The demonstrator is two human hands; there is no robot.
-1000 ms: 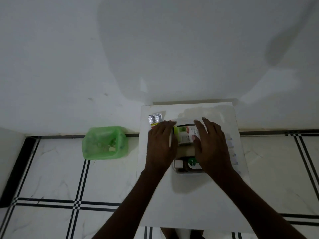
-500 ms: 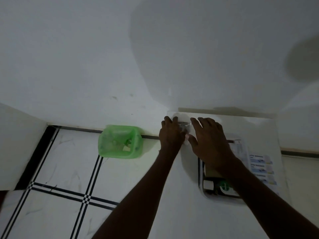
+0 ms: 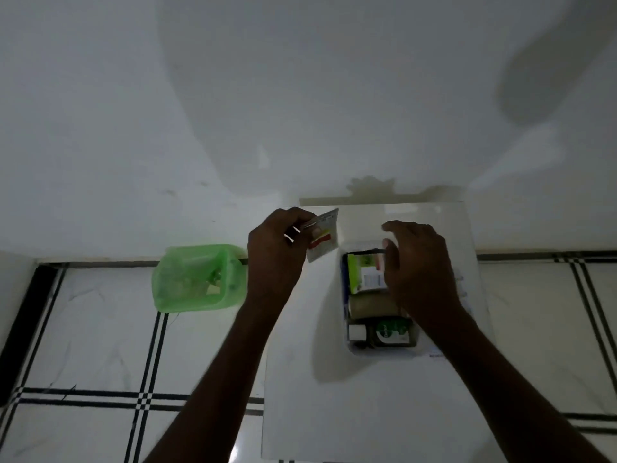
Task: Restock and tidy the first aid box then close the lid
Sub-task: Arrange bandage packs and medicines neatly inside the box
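A clear first aid box (image 3: 347,345) sits open on a white table (image 3: 367,412). Inside lie a green and white carton (image 3: 362,274), a brown bandage roll (image 3: 370,305) and a dark bottle with a green label (image 3: 389,332). My left hand (image 3: 277,259) is lifted left of the box and pinches silver blister strips with a red and yellow label (image 3: 322,240). My right hand (image 3: 417,272) hovers over the box's right half, fingers curled and apart, holding nothing. A printed sheet (image 3: 462,289) lies partly hidden under that hand.
A green plastic basket (image 3: 197,279) with small items stands on the tiled floor to the left of the table. A white wall rises just behind the table. The floor has black line patterns.
Both hands were at the table's far left corner on the blister strips. My left hand has now lifted the strips, and my right hand has moved back over the box.
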